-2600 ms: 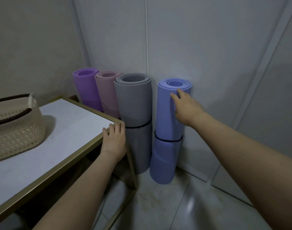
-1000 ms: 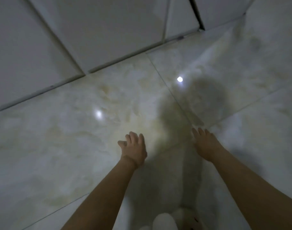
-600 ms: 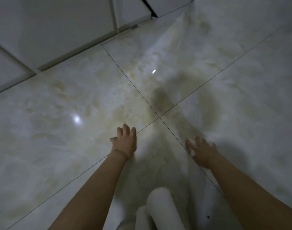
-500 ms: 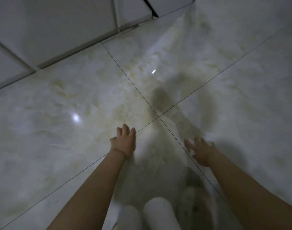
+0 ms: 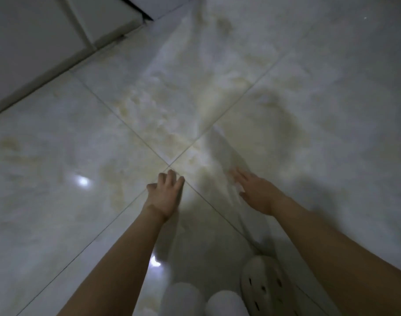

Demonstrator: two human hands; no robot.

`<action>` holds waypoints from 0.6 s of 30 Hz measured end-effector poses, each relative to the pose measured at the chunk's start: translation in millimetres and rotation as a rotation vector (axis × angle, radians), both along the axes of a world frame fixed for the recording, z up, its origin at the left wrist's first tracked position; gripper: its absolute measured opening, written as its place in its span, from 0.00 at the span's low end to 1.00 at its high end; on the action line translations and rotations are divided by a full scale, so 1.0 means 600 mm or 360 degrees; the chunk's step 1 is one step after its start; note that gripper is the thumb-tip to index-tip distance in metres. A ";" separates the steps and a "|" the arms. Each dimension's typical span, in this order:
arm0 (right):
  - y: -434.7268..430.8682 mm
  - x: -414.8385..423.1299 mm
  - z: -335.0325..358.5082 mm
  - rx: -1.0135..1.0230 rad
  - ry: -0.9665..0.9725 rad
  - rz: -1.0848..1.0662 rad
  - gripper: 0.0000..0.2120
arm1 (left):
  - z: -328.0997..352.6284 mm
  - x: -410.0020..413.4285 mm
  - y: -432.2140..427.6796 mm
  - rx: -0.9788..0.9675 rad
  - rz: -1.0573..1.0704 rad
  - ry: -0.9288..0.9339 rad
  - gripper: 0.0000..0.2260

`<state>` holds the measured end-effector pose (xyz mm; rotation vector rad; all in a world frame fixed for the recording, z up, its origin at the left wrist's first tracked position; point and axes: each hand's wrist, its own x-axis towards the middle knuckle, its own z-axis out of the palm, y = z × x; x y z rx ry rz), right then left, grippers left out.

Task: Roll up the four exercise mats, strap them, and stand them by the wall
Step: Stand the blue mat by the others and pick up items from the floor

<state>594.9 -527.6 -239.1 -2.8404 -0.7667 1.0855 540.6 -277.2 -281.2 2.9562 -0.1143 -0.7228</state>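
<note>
Over the tiled floor (image 5: 286, 87) my left hand (image 5: 164, 197) and right hand (image 5: 255, 193) hung loose-fingered, holding nothing, clog (image 5: 263, 286) below.

The floor (image 5: 309, 65) is large stone-look tile, pale grey-white with yellowish marbled clouding. It is polished smooth and glossy enough to mirror bright light spots (image 5: 83, 181). Thin dark lines meet at the grout cross (image 5: 169, 165). Up and left of that cross, the wall panels (image 5: 35, 42) look matt, smooth and plain pale grey. Below and right of the cross, a clog (image 5: 263, 290) looks like moulded off-white plastic or foam, matt and pierced with holes. Just below the cross, the left hand (image 5: 165, 197) and right hand (image 5: 256, 195) show bare, matt skin.
</note>
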 end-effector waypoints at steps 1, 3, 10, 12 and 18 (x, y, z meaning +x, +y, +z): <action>-0.020 -0.007 -0.001 0.0035 -0.0106 -0.0087 0.30 | 0.004 0.011 -0.031 -0.0019 -0.0087 0.0008 0.18; -0.069 -0.026 -0.003 0.0086 -0.0304 -0.0264 0.29 | 0.013 0.031 -0.098 -0.0058 -0.0195 0.0062 0.18; -0.304 -0.102 -0.051 -0.0101 -0.0455 -0.0700 0.20 | 0.026 0.072 -0.332 -0.0046 -0.0640 0.0061 0.24; -0.351 -0.126 -0.056 -0.0245 -0.0343 -0.0829 0.24 | 0.019 0.068 -0.383 -0.0015 -0.0823 0.0049 0.26; -0.428 -0.170 -0.061 -0.0109 -0.0178 -0.0751 0.27 | -0.007 0.053 -0.507 0.0010 -0.0975 0.0090 0.28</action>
